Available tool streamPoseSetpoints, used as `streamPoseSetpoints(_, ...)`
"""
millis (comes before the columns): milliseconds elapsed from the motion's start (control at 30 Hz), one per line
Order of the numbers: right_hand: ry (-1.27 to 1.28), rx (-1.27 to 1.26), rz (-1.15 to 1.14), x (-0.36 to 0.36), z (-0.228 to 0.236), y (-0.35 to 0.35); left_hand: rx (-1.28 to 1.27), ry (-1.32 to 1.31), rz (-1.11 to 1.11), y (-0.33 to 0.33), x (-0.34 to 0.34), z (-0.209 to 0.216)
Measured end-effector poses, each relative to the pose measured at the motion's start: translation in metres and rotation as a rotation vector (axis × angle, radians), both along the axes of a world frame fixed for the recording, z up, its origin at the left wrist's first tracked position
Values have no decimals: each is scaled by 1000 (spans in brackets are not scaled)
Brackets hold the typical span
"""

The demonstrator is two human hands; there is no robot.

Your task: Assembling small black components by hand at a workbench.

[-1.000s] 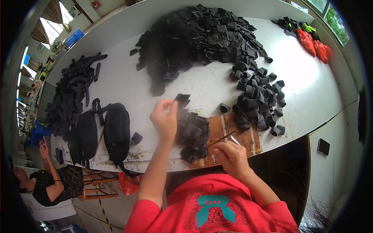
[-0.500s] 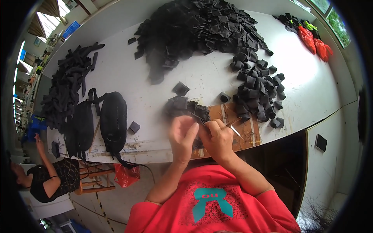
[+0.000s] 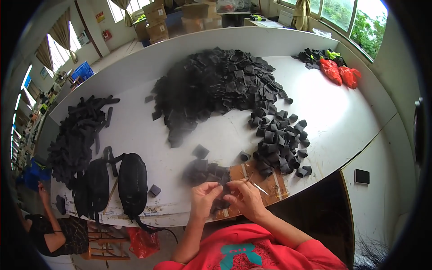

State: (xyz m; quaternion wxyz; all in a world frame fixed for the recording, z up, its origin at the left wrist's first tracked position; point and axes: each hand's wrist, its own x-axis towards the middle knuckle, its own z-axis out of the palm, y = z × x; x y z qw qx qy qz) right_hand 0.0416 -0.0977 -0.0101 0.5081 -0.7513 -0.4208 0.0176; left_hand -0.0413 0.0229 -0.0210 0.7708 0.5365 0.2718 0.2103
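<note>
My left hand [image 3: 204, 199] is closed, thumb and fingertips pinched together at the edge of a small black fabric piece [image 3: 223, 191]. Close beside it, my right hand [image 3: 245, 200] grips the same piece between bent fingers and thumb. Much of that piece is hidden by the fingers. Under and beside my right hand lies a brown board [image 3: 272, 179] with pale strips. On it rest metal snips [image 3: 260, 189], their blade pointing right, partly covered by the hand. Just beyond my left hand sits a small blurred heap of black fabric pieces [image 3: 198, 172].
A big mound of flat black squares [image 3: 238, 76] covers the far middle. Black fabric loops [image 3: 276, 146] are piled to the right, rolled black strips [image 3: 74, 144] to the left. Two black pouches [image 3: 133, 182] lie near left. Red bags [image 3: 330, 71] stand far right. A person [image 3: 54, 234] sits at left.
My view has tilted up, so the table sits lower in the picture. My fingertips have drawn closer together over the fabric piece, and my right hand has opened out slightly from its fist.
</note>
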Motion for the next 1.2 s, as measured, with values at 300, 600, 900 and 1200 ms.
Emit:
streamPoseSetpoints(300, -231, -27, -56, 3, -9, -5, 282, 62, -137, -15, 6, -2)
streamPoseSetpoints(600, -434, -226, -198, -3, -21, -5, 121, -54, 121, -28, 11, -23)
streamPoseSetpoints(900, 1218, 187, 31, 3, 17, -26, -364, -164, -249, -21, 1, 10)
streamPoseSetpoints(1200, 1594, 390, 344, 17, 10, -35, 454, -72, 89, -50, 16, 12)
